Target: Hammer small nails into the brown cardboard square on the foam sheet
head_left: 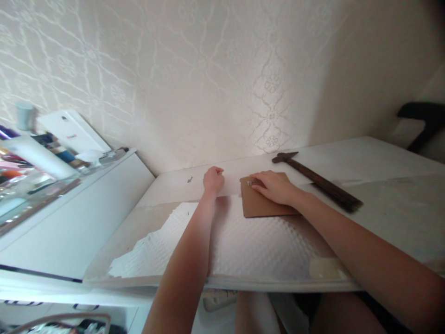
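My right hand rests over a flat brown board, its thumb and fingers against the board's upper part. Small shiny metal bits, perhaps nails, show at the board's left side, close to my thumb and index finger. To the left of the board is my left hand, fingers curled in; whatever they may hold is hidden. Beyond that hand, a small pile of metal pieces lies on the white tabletop. A hammer with a dark wooden handle lies right of the board, its head toward the wall.
White textured sheeting covers the middle of the table. A patterned wall rises behind. At left, a white cabinet carries a white box and assorted bottles. A black chair-like part stands at far right.
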`<act>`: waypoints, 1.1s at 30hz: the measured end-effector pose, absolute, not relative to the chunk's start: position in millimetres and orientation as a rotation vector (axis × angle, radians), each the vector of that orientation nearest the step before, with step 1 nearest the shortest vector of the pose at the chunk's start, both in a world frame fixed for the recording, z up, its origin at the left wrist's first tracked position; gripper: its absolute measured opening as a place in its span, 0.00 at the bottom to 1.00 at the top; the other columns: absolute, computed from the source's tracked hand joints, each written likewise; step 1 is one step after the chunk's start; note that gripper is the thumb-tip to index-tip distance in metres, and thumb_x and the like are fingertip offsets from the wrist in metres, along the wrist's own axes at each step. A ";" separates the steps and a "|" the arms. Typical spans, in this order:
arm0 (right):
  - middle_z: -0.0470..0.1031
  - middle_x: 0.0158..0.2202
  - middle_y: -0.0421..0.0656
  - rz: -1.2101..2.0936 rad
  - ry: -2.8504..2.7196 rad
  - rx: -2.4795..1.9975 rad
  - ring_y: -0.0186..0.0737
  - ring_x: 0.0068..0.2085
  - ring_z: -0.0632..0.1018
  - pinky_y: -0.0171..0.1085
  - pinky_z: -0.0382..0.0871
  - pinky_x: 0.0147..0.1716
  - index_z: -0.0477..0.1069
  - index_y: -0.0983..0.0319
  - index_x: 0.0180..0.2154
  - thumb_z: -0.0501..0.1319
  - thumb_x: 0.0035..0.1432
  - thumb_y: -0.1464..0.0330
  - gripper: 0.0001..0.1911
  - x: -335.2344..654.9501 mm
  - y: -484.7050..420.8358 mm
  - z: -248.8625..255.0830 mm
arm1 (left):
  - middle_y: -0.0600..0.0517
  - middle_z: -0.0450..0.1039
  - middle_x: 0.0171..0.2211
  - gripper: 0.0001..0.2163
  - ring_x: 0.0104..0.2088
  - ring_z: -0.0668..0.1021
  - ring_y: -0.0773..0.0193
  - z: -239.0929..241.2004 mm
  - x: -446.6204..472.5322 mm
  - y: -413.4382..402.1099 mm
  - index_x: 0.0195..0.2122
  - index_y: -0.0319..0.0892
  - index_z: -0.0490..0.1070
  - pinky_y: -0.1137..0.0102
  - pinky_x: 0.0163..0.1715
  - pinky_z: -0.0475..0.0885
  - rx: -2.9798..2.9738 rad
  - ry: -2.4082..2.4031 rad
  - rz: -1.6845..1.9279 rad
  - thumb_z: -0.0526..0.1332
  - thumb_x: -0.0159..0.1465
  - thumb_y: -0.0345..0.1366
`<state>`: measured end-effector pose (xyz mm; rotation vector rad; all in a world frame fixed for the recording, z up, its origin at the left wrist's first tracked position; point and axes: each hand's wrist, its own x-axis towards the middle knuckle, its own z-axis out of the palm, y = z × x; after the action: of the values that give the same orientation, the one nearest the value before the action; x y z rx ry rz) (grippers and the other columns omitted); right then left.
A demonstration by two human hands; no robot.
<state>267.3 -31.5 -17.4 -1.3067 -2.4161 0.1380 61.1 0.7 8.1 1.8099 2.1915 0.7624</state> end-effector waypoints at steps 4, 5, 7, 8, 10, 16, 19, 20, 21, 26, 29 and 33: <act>0.74 0.50 0.51 0.084 -2.328 -1.336 0.48 0.49 0.73 0.44 0.65 0.48 0.68 0.65 0.53 0.52 0.63 0.67 0.19 266.7 -34.1 -13.4 | 0.44 0.77 0.42 0.11 0.45 0.76 0.59 8.9 83.3 -4.9 0.38 0.38 0.76 0.66 0.48 0.67 1.934 1.844 0.887 0.54 0.60 0.28; 0.74 0.50 0.50 0.067 -2.307 -1.333 0.47 0.49 0.73 0.44 0.65 0.48 0.69 0.64 0.52 0.52 0.62 0.68 0.18 267.0 -34.0 -12.7 | 0.45 0.77 0.40 0.10 0.43 0.76 0.60 9.1 88.3 -7.7 0.37 0.38 0.76 0.67 0.47 0.68 1.924 1.737 0.921 0.55 0.60 0.27; 0.75 0.47 0.49 0.042 -2.266 -1.311 0.46 0.48 0.73 0.43 0.65 0.47 0.71 0.63 0.49 0.52 0.62 0.69 0.16 267.8 -33.2 -11.7 | 0.46 0.77 0.36 0.08 0.39 0.77 0.63 10.5 96.8 -14.7 0.36 0.37 0.75 0.68 0.43 0.68 1.828 1.536 0.966 0.57 0.59 0.28; 0.76 0.46 0.48 0.032 -2.247 -1.293 0.46 0.48 0.73 0.43 0.65 0.47 0.72 0.62 0.47 0.52 0.62 0.70 0.15 268.3 -32.5 -11.4 | 0.48 0.77 0.34 0.07 0.36 0.76 0.65 11.7 100.0 -18.6 0.36 0.37 0.74 0.69 0.41 0.69 1.754 1.448 0.969 0.58 0.59 0.29; 0.77 0.43 0.47 0.011 -2.210 -1.249 0.45 0.45 0.74 0.42 0.65 0.45 0.73 0.61 0.43 0.53 0.61 0.69 0.12 269.1 -31.0 -10.9 | 0.50 0.76 0.30 0.07 0.31 0.75 0.67 15.1 104.7 -26.1 0.38 0.37 0.72 0.70 0.37 0.68 1.604 1.310 0.964 0.60 0.57 0.30; 0.77 0.37 0.46 -0.043 -2.107 -1.111 0.44 0.40 0.74 0.41 0.66 0.41 0.73 0.61 0.36 0.55 0.59 0.71 0.08 270.0 -28.8 -10.8 | 0.53 0.74 0.26 0.09 0.27 0.73 0.71 23.5 108.3 -35.7 0.37 0.38 0.70 0.72 0.34 0.66 1.388 1.166 1.009 0.63 0.54 0.27; 0.77 0.37 0.47 -0.040 -2.074 -1.058 0.44 0.40 0.74 0.41 0.66 0.41 0.73 0.61 0.36 0.55 0.59 0.71 0.08 270.2 -28.8 -11.2 | 0.54 0.73 0.26 0.09 0.26 0.72 0.72 24.4 107.6 -35.3 0.36 0.39 0.70 0.73 0.33 0.64 1.353 1.151 1.019 0.64 0.53 0.27; 0.77 0.37 0.47 -0.036 -2.067 -1.046 0.45 0.40 0.74 0.41 0.66 0.41 0.73 0.61 0.36 0.56 0.59 0.71 0.08 270.2 -28.8 -11.3 | 0.54 0.73 0.26 0.09 0.26 0.72 0.72 24.4 107.3 -35.1 0.36 0.39 0.70 0.73 0.33 0.63 1.342 1.148 1.013 0.64 0.53 0.27; 0.77 0.37 0.47 -0.031 -2.061 -1.035 0.45 0.41 0.74 0.41 0.66 0.41 0.73 0.61 0.36 0.56 0.59 0.71 0.08 270.3 -28.8 -11.5 | 0.55 0.73 0.25 0.09 0.26 0.72 0.72 24.4 107.1 -35.0 0.36 0.39 0.70 0.73 0.32 0.63 1.333 1.146 1.005 0.64 0.53 0.27; 0.77 0.38 0.46 -0.009 -2.056 -0.998 0.45 0.41 0.74 0.42 0.66 0.42 0.74 0.60 0.37 0.55 0.60 0.71 0.09 270.9 -28.4 -11.4 | 0.54 0.72 0.25 0.08 0.27 0.72 0.72 25.5 106.6 -35.5 0.35 0.39 0.71 0.73 0.32 0.62 1.328 1.156 0.967 0.64 0.53 0.28; 0.77 0.39 0.46 0.003 -2.068 -1.023 0.44 0.42 0.74 0.41 0.65 0.43 0.75 0.60 0.37 0.54 0.61 0.70 0.11 271.2 -28.9 -9.8 | 0.54 0.72 0.26 0.09 0.27 0.72 0.71 26.7 106.5 -36.3 0.35 0.39 0.72 0.73 0.33 0.62 1.319 1.161 0.973 0.64 0.52 0.28; 0.77 0.41 0.46 0.024 -2.103 -1.078 0.43 0.43 0.74 0.41 0.65 0.44 0.76 0.59 0.38 0.53 0.62 0.70 0.13 271.5 -29.6 -7.3 | 0.53 0.73 0.27 0.10 0.29 0.73 0.70 27.1 106.5 -36.2 0.37 0.40 0.72 0.71 0.35 0.63 1.331 1.176 0.968 0.65 0.52 0.29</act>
<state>271.5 -29.6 -7.3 -1.0783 -2.1031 0.0239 106.5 -36.2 27.1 1.3313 1.1763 0.9684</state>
